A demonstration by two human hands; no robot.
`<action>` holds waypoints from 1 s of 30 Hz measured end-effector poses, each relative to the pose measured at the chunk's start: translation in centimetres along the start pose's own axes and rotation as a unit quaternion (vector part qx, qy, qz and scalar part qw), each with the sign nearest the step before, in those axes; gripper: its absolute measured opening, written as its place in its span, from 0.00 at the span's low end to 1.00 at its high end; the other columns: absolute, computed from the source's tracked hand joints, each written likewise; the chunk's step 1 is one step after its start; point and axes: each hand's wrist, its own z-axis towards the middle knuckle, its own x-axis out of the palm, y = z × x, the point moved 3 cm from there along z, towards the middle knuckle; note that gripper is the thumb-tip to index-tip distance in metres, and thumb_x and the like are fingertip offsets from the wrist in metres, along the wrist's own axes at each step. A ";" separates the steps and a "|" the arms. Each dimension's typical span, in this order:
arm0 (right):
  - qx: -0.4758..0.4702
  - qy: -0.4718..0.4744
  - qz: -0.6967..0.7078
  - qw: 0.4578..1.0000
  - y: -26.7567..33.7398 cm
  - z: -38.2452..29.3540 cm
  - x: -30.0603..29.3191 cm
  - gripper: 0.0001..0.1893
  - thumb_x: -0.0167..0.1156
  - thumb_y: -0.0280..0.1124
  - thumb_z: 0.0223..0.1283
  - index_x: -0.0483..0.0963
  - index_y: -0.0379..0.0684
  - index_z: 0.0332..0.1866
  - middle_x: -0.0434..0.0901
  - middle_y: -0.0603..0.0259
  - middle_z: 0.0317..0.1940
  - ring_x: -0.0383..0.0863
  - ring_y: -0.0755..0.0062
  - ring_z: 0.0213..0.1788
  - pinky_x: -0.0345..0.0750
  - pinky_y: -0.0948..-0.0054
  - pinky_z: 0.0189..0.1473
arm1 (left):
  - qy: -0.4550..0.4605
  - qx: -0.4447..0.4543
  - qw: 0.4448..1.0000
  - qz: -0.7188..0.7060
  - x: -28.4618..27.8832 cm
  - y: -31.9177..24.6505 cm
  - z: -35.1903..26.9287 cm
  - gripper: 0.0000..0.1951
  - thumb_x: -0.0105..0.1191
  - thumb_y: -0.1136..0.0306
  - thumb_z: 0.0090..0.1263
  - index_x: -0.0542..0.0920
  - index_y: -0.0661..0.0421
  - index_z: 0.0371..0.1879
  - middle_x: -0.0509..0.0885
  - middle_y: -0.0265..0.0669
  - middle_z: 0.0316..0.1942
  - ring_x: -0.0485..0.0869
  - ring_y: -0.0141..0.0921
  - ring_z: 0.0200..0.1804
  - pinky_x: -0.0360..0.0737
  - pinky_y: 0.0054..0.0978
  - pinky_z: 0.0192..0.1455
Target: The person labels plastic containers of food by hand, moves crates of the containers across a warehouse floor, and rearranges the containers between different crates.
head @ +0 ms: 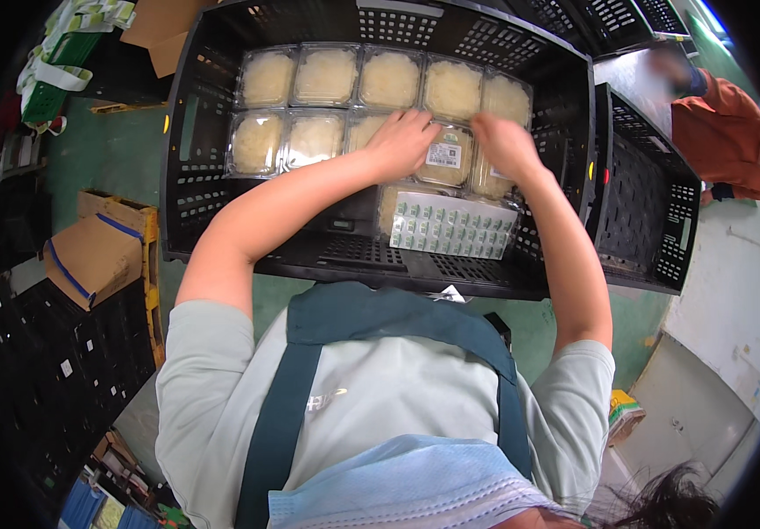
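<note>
Clear plastic clamshell boxes of pale shredded food [325,75] stand in rows inside a large black plastic crate [380,264]. My left hand [404,145] rests on the boxes in the second row, its fingertips at the left edge of a box with a printed label [446,151]. Just right of that box, my right hand [504,147] is slightly blurred over another labelled box; whether its fingers hold anything is not clear. A sheet of small green-and-white stickers [454,225] lies on boxes nearest me.
Another black crate [644,198] adjoins on the right, and a person in an orange top [723,139] is beyond it. At left are a wooden pallet [152,264], a cardboard box [99,254] and stacked black crates [56,370]. A green basket [56,82] is at upper left.
</note>
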 end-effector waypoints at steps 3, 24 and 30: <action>0.103 0.133 -0.180 0.969 -3.3 -0.3 -1.4 0.14 0.49 0.32 0.65 0.81 0.39 0.44 0.85 0.46 0.42 0.84 0.45 0.47 0.80 0.53 0.51 | 0.073 -0.082 0.993 -0.031 0.7 -1.1 1.7 0.20 0.54 0.70 0.61 0.74 0.62 0.53 0.76 0.47 0.52 0.75 0.45 0.55 0.72 0.42 0.58; 0.174 0.094 -0.080 0.977 -5.0 -1.7 -0.8 0.25 0.49 0.47 0.69 0.76 0.35 0.55 0.76 0.45 0.59 0.77 0.45 0.60 0.75 0.53 0.61 | 0.084 -0.161 0.983 0.030 1.5 -0.6 6.1 0.20 0.59 0.55 0.59 0.82 0.59 0.41 0.80 0.45 0.46 0.77 0.43 0.54 0.67 0.49 0.58; 0.202 0.030 -0.123 0.971 -6.1 -4.1 0.8 0.20 0.56 0.38 0.63 0.73 0.33 0.54 0.79 0.40 0.51 0.79 0.43 0.55 0.76 0.55 0.59 | 0.129 -0.140 0.980 0.063 -0.3 -1.1 7.1 0.21 0.60 0.57 0.56 0.82 0.61 0.42 0.81 0.46 0.44 0.77 0.42 0.54 0.67 0.48 0.58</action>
